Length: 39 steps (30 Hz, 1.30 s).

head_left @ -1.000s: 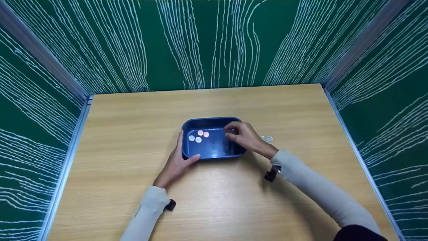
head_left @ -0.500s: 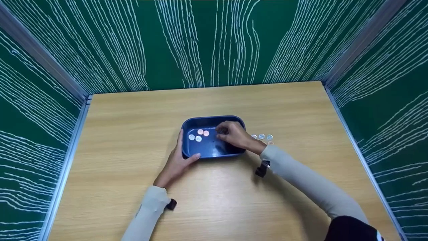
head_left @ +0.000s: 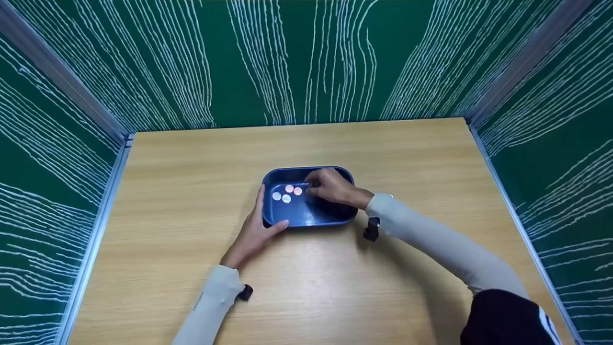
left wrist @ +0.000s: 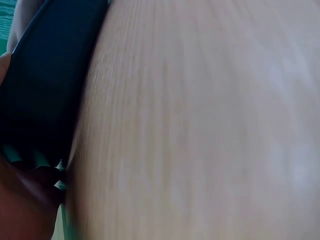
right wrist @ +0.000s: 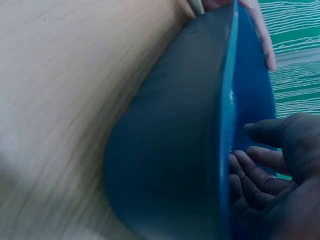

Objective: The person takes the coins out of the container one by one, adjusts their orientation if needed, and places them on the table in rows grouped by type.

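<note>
My left hand (head_left: 254, 230) grips a blue rounded-rectangular tray (head_left: 306, 213). My right hand (head_left: 331, 187) bends inside; whether its fingers (right wrist: 265, 181) pinch anything, I can't tell. Just left: four round silver and copper-coloured coins (head_left: 286, 198). Pale wooden tabletop (head_left: 306, 287) beneath, white-streaked green walls (head_left: 234, 96) beyond.

Bright light, apparently from above, fills the head view. It leaves a soft whitish glare on the yellowish wood-grain tabletop (head_left: 311, 282) and a sharper gleam along the near side of the dark blue rounded-rectangular tray (head_left: 306, 224). A broad, soft-edged shadow lies below the pale grey right sleeve (head_left: 431, 232). The small round silver- and copper-coloured coins (head_left: 286, 198) look washed out, their faces unreadable. In the left wrist view the tabletop is hazy and blurred, the tray nearly black. The right wrist view is dim and bluish; the bare right hand (right wrist: 295, 195) sits in shade.
</note>
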Available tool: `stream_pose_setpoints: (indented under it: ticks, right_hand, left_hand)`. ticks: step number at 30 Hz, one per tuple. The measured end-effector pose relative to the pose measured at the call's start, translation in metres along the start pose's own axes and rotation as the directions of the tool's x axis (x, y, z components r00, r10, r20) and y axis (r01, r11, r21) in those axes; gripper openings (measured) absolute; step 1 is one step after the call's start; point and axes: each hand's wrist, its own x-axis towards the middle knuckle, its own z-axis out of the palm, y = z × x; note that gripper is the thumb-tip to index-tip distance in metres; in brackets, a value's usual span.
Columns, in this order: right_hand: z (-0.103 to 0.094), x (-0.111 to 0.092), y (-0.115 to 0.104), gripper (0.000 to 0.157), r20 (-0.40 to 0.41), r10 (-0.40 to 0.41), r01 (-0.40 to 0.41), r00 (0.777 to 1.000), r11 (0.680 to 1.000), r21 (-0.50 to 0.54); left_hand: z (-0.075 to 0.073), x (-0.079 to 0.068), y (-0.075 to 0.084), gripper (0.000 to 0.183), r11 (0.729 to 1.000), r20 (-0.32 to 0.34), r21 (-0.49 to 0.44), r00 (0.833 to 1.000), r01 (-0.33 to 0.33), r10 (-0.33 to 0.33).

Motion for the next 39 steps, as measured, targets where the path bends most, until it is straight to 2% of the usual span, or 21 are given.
stream_pose_setpoints:
  ticks: [9, 17, 21, 25, 28, 32, 39]
  right_hand:
    - [0.015, 0.014, 0.001, 0.028, 0.055, -0.043, 0.046, 0.998, 0.998, -0.05]
    - [0.025, 0.021, -0.002, 0.03, 0.075, -0.005, 0.011, 0.997, 0.997, -0.081]
    - [0.029, 0.021, 0.002, 0.026, 0.033, -0.051, 0.053, 0.998, 0.995, -0.081]
    - [0.038, 0.025, 0.015, 0.016, -0.021, -0.113, 0.111, 0.993, 0.991, -0.076]
    - [0.042, 0.028, 0.023, 0.014, -0.017, -0.112, 0.11, 0.994, 0.991, -0.078]
    - [0.041, 0.027, 0.021, 0.012, 0.014, -0.088, 0.089, 0.996, 0.993, -0.083]
    - [0.053, 0.03, 0.034, 0.014, -0.035, -0.15, 0.145, 0.988, 0.983, -0.116]
  left_hand:
    - [0.0, 0.0, 0.001, 0.12, 1.0, -0.017, 0.018, 1.0, -0.024, 0.024]
    - [0.001, -0.001, 0.002, 0.12, 1.0, -0.012, 0.022, 1.0, 0.005, -0.005]
    - [0.001, -0.001, 0.002, 0.12, 1.0, -0.009, 0.02, 1.0, 0.01, -0.01]
    - [0.0, 0.0, 0.002, 0.121, 1.0, -0.012, 0.02, 1.0, 0.002, -0.002]
    - [0.0, 0.0, 0.003, 0.121, 1.0, -0.011, 0.019, 1.0, 0.002, -0.001]
    - [0.0, 0.0, 0.003, 0.12, 1.0, -0.009, 0.018, 1.0, 0.007, -0.007]
    - [0.001, 0.0, 0.0, 0.119, 1.0, -0.017, 0.018, 1.0, -0.004, 0.005]
